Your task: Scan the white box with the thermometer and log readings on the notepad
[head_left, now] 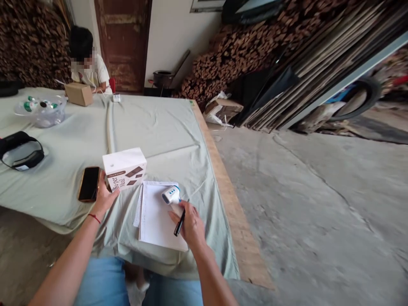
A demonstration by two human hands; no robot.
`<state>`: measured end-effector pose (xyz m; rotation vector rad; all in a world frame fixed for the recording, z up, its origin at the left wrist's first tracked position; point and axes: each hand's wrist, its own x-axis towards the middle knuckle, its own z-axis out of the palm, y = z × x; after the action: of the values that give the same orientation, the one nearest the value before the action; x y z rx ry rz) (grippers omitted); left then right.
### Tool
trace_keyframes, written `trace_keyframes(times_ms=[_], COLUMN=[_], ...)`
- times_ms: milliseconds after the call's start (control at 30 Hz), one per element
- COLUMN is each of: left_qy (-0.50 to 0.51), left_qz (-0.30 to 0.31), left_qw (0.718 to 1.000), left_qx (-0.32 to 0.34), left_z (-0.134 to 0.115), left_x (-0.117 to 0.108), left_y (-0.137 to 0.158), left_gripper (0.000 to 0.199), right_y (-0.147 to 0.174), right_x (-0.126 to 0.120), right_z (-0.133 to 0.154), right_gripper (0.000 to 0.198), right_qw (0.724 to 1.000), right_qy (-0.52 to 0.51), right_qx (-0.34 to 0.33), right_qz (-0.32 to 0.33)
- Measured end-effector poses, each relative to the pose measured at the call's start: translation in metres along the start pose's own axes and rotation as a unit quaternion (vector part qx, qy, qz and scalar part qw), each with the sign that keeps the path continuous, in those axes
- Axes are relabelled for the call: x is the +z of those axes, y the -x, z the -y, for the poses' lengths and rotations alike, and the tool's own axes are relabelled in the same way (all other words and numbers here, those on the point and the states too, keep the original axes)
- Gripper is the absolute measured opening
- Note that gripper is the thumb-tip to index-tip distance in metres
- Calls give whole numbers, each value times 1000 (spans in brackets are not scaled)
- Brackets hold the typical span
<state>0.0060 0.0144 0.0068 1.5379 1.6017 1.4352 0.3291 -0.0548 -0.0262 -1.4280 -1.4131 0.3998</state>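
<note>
A white box (125,171) with brown printing stands on the cloth-covered table. My left hand (104,196) grips its near left corner, thumb along the lower front and fingers at the side. A dark-screened phone (89,184) lies just left of that hand. In my right hand (193,225) is a black pen (179,223), tilted across the fingers above a stack of paper sheets (156,221). At the tips of those fingers is a white and blue handheld device (171,194) with small blue buttons; whether the fingers also grip its handle, I cannot tell.
A black headset with a strap (22,151) lies at the left. Behind it are a clear plastic bowl with bottles (47,112) and a cardboard box (78,94), near a seated person (91,70). The table's bare wooden edge (229,199) runs along the right. Firewood (219,59) is stacked behind.
</note>
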Motion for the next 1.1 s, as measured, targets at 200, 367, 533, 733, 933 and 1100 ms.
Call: trace_keyframes(times_ms=[200, 367, 533, 733, 933, 1100], left_qy=[69, 57, 18, 4, 5, 15], left_qz=[-10, -9, 10, -3, -5, -4], left_qw=[998, 998, 1000, 1000, 1000, 1000], left_qx=[5, 10, 12, 27, 31, 23], left_z=[-1, -6, -5, 3, 9, 8], left_x=[17, 17, 11, 14, 15, 15], left_y=[-13, -3, -4, -5, -6, -6], left_gripper=[66, 60, 61, 58, 59, 61], right_y=[-7, -31, -52, -56, -56, -55], right_x=[16, 42, 82, 108, 110, 113], right_z=[39, 99, 129, 132, 132, 132], right_gripper=[43, 45, 47, 52, 52, 52], right_qw=[981, 891, 847, 843, 846, 855], right_qy=[-134, -414, -490, -496, -491, -471], right_qx=[128, 189, 204, 206, 206, 213], right_qz=[-65, -1, 4, -26, -24, -47])
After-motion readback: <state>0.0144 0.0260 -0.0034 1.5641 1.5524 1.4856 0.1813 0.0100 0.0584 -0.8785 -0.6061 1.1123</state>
